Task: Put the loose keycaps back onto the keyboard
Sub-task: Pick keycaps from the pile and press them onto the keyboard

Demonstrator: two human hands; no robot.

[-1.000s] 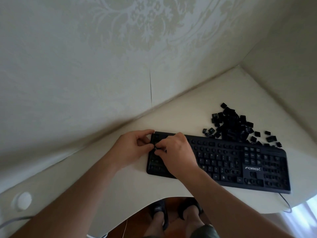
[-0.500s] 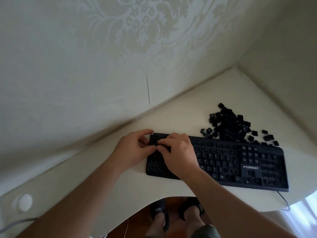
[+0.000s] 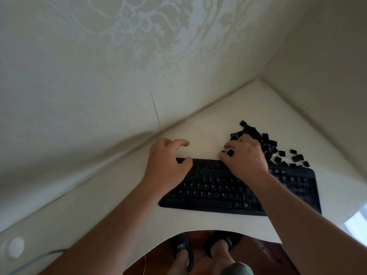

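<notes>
Reaching into the loose keycaps [image 3: 264, 143] with my right hand [image 3: 245, 155], I have one small black keycap [image 3: 230, 152] pinched between my thumb and fingers [image 3: 228, 144], just off the near left edge of the pile. The pile lies on the pale worktop [image 3: 208, 133] behind the right half of the keyboard [image 3: 214, 193], a few caps scattered off to its right. My left hand [image 3: 168, 163] rests on the keyboard's far left corner, fingers loosely curled and holding nothing, the forefinger stretched out over the worktop.

As I judge it, this is the fetching step: a cap is picked and has to be carried to its place. Many round bare stems show in the upper rows, so much of the work is left. The next move calls for reading the cap's legend, finding the matching bare stem, setting the cap square over it and pressing straight down until it seats; my left hand looks placed to steady the board meanwhile.

Letters I can read on seated keys: S, D, F, G, H, J, K in the home row; Z, X, C, V, B, M below; T, Y, U above. The legend on the pinched cap is too small to tell, and no brand mark reads clearly through the blur at the right end.
</notes>
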